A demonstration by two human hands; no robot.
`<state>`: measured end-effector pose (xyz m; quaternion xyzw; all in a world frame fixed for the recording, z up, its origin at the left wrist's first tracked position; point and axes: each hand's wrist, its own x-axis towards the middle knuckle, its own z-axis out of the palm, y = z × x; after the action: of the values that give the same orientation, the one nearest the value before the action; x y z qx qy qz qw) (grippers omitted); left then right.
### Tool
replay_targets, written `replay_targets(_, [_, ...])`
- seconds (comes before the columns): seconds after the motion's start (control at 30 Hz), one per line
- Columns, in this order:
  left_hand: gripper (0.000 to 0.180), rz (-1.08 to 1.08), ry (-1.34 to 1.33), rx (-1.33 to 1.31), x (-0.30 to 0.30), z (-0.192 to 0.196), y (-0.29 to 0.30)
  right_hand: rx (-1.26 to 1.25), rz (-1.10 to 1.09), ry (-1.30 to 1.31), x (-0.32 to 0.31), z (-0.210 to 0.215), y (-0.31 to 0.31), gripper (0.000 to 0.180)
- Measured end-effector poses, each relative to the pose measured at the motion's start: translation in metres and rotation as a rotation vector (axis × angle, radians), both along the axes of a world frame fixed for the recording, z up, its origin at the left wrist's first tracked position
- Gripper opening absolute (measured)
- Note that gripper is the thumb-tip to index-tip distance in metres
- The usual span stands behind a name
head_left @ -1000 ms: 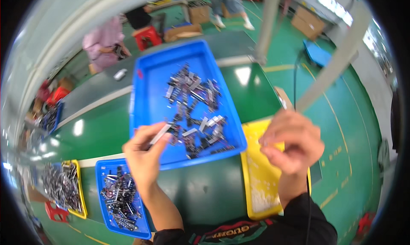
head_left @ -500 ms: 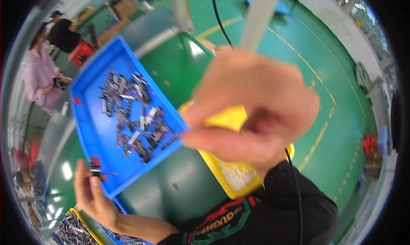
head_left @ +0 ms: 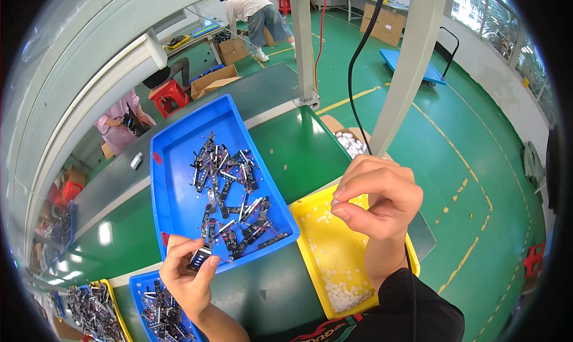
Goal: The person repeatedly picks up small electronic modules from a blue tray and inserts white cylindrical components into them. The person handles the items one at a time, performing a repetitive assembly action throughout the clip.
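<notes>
My left hand [head_left: 190, 282] pinches a small black circuit board [head_left: 200, 258] with thin wires between thumb and fingers. It is at the near corner of a large blue tray [head_left: 173, 190], where a loose heap of similar boards [head_left: 224, 166] lies. Above a yellow tray [head_left: 352, 252], my right hand [head_left: 385, 202] has thumb and forefinger pinched on a tiny white piece [head_left: 335, 202]. Small white rings [head_left: 345, 298] are piled at that tray's near end, and others lie scattered over its bottom. The two hands are apart.
A smaller blue bin [head_left: 140, 280] and a yellow-edged bin [head_left: 113, 294] of boards stand at the lower left. A grey post [head_left: 409, 67] and hanging black cable [head_left: 353, 73] rise beyond my right hand. An open carton [head_left: 331, 124] holds white pieces. Other people are farther back.
The view has shifted and now shows more of the room. My right hand, large and blurred before, appears smaller and sharper over the yellow tray. My left hand still holds the board.
</notes>
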<state>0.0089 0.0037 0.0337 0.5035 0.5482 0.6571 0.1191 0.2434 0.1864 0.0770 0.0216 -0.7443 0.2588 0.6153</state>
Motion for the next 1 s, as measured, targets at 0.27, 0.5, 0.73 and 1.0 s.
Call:
replay_targets(0.27, [0.033, 0.038, -0.095, -0.079, 0.024, 0.004, 0.017, -0.070, 0.073, -0.041, -0.015, 0.000, -0.020, 0.021])
replay_targets(0.5, [0.035, -0.194, -0.394, -0.004, 0.017, -0.002, 0.020, -0.180, 0.148, -0.093, -0.035, -0.003, -0.040, 0.020])
replay_targets(0.73, [0.035, -0.306, -0.717, 0.176, 0.016, -0.010, 0.024, -0.294, 0.255, -0.236, -0.070, -0.023, -0.053, 0.020])
replay_targets(1.0, [0.046, -0.109, -0.714, 0.319, 0.023, -0.002, 0.018, -0.431, 0.344, -0.295, -0.081, -0.030, -0.060, 0.014])
